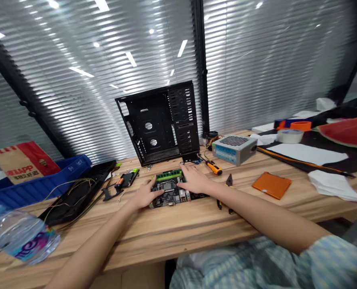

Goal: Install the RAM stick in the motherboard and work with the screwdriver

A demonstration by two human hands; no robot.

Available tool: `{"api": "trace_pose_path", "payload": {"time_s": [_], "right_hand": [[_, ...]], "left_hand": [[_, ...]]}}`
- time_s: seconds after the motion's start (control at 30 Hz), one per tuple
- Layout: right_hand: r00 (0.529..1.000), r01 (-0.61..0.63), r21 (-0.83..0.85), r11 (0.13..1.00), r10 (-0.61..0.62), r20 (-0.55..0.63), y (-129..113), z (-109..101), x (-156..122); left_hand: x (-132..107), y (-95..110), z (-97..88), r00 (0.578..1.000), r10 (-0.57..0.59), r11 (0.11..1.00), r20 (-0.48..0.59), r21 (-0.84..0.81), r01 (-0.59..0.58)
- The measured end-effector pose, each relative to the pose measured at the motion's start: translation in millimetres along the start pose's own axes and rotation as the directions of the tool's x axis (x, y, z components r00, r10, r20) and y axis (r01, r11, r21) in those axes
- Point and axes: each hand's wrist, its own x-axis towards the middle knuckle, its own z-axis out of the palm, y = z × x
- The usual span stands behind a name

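Note:
A motherboard (169, 187) with a green memory stick (169, 174) along its far side lies on the wooden table in front of me. My left hand (146, 194) grips its left edge, thumb over the board and a finger by the stick's left end. On the opposite edge is my right hand (194, 179), its thumb on the board and its fingers reaching past the far right corner. Fingertips under or behind the board are hidden. Behind it stands an open black computer case (154, 124).
Right of the board are an orange screwdriver (213, 167), pliers (229, 180), a power supply (235, 149) and an orange flat piece (271, 185). Leftward lie a black panel with wires (78, 192), a blue bin (24, 190) and a water bottle (24, 237). Blinds hang behind.

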Motion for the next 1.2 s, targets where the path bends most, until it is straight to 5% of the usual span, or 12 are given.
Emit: {"api": "trace_pose_path", "payload": {"time_s": [0.57,0.83,1.2], "right_hand": [[0.999,0.044,0.046,0.998,-0.045,0.024,-1.0,-2.6,-0.8],[0.995,0.100,0.051,0.994,-0.100,0.006,2.7,-1.0,1.6],[0.985,0.171,0.087,0.981,-0.168,-0.033,2.9,1.0,2.8]], "left_hand": [[3.9,-9.7,5.9,0.997,0.043,0.988,-0.070,-0.146,-0.053],[2.6,-6.3,4.9,0.967,0.196,0.943,-0.165,-0.240,-0.232],[3.4,-7.0,7.8,0.979,0.118,0.960,-0.168,-0.233,-0.156]]}}
